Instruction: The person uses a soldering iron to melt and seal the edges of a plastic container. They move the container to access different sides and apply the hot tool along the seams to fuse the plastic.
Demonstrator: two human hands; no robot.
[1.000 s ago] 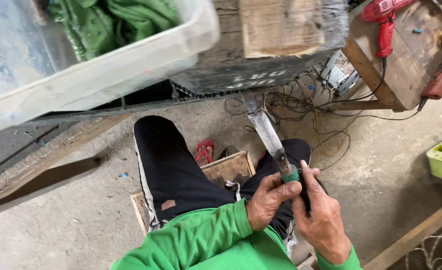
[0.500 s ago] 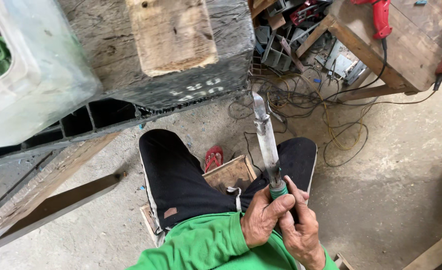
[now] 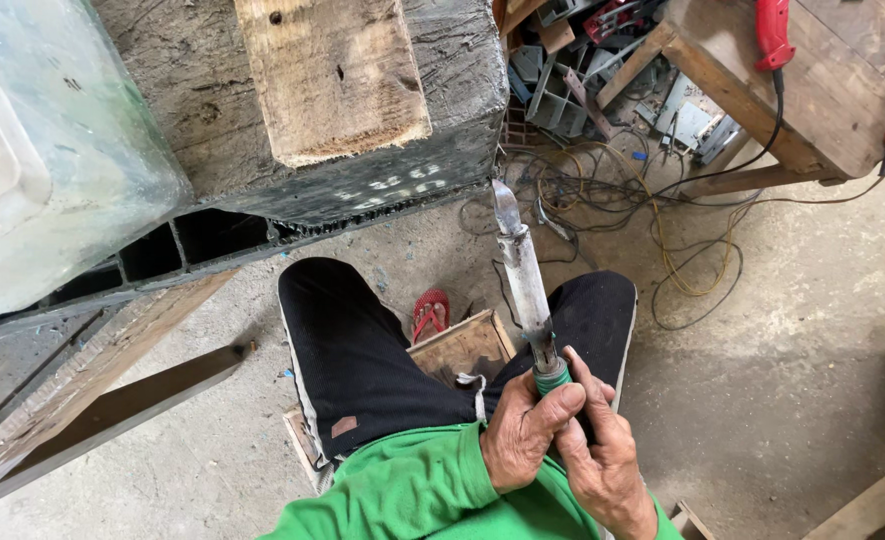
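Gripping the green collar (image 3: 550, 379) at the base of a long metal tool (image 3: 522, 275), the left hand (image 3: 522, 435) had its fingers curled shut around the handle. The right hand (image 3: 602, 465) lay closed over the same handle just beside it, the two hands touching. The tool rose from the hands above the lap, tilted slightly left, its flattened tip (image 3: 503, 207) ending near the lower edge of a dark crate (image 3: 382, 190); it may have been a soldering iron, though its surface was too worn to tell. Black trousers (image 3: 362, 370) spread to either side, with a wooden stool (image 3: 459, 347) between the knees and a red sandal (image 3: 429, 312) on the concrete floor (image 3: 792, 360). Tangled cables (image 3: 662, 230) lay beyond, near a wooden bench (image 3: 812, 90).
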